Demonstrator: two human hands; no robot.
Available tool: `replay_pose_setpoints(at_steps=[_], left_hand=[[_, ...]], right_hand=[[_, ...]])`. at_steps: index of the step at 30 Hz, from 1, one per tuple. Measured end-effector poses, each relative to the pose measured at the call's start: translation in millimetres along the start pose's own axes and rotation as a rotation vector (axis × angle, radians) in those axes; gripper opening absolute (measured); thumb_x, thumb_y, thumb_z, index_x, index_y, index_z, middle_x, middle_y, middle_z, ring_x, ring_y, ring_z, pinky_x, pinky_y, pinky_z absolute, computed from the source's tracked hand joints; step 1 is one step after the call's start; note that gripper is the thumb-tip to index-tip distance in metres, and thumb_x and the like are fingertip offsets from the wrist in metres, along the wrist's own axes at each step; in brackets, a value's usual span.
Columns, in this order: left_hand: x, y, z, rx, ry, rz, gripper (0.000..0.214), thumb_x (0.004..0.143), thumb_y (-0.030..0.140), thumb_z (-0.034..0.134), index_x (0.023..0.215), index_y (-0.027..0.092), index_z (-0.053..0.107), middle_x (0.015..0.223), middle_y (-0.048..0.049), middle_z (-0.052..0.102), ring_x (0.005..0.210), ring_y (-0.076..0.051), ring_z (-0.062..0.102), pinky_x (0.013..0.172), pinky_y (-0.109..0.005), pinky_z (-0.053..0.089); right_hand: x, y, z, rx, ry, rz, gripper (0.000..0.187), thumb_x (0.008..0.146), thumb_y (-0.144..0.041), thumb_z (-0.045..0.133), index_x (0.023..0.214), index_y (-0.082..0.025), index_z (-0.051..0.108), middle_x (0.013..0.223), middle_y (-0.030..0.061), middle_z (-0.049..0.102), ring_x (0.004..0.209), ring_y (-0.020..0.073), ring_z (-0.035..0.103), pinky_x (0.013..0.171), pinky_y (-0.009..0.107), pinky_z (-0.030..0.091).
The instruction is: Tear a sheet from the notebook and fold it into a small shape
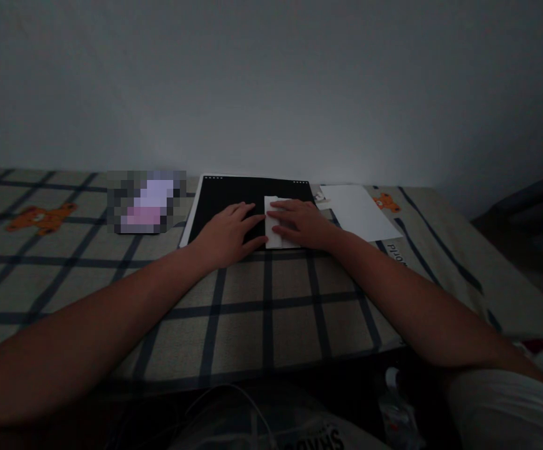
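Both hands lie flat on a small folded white paper (278, 230) that sits at the near edge of a black mat (234, 203), roughly at twelve o'clock from the person's chest. The right hand (302, 224) lies palm down over the right part of the paper, fingers spread slightly and pressing it to the mat. The left hand (228, 231) rests beside it at the nine o'clock side, its fingertips just touching the paper's left edge; neither hand pinches or lifts anything.

The paper already looks narrower than a full sheet and reads as a doubled strip, so at least one fold seems to be made (the light is dim, and the layers cannot be counted with any confidence). The pressing posture suggests a crease is being flattened; judging by the plain rectangular shape, further folds would remain if a figure is being made.

At about two o'clock from the hands a loose white sheet (358, 211) lies on the checked cloth (262, 294), partly off the mat's right edge. At ten o'clock, well apart from the hands, sits a blurred pinkish object (145, 201) that cannot be identified. An orange bear print (41, 219) marks the cloth farther left.
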State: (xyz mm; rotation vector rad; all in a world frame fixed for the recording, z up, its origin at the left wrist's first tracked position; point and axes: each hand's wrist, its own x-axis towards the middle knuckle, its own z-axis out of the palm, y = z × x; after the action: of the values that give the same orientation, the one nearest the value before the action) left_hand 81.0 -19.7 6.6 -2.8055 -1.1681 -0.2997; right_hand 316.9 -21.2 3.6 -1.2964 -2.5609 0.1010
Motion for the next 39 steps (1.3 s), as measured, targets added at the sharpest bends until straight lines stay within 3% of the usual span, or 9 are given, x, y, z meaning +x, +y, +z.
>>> replay_pose_setpoints(at_steps=[31, 39], left_hand=[[0, 5, -1.1, 0.064, 0.006, 0.000, 0.060, 0.096, 0.058, 0.038, 0.140, 0.019, 0.051, 0.148, -0.0145, 0.045, 0.137, -0.032, 0.041, 0.112, -0.043, 0.033], [5, 4, -9.6, 0.058, -0.005, -0.010, 0.055, 0.098, 0.054, 0.035, 0.140, 0.023, 0.051, 0.140, -0.0111, 0.052, 0.122, -0.030, 0.051, 0.101, -0.043, 0.041]], right_hand=[[2, 3, 0, 0.001, -0.021, -0.012, 0.050, 0.098, -0.050, 0.040, 0.140, -0.025, 0.054, 0.151, 0.0070, 0.047, 0.137, 0.0280, 0.041, 0.108, 0.049, 0.033], [3, 2, 0, -0.007, -0.023, -0.008, 0.049, 0.098, -0.049, 0.041, 0.140, -0.028, 0.054, 0.150, 0.0053, 0.048, 0.136, 0.0285, 0.042, 0.107, 0.051, 0.034]])
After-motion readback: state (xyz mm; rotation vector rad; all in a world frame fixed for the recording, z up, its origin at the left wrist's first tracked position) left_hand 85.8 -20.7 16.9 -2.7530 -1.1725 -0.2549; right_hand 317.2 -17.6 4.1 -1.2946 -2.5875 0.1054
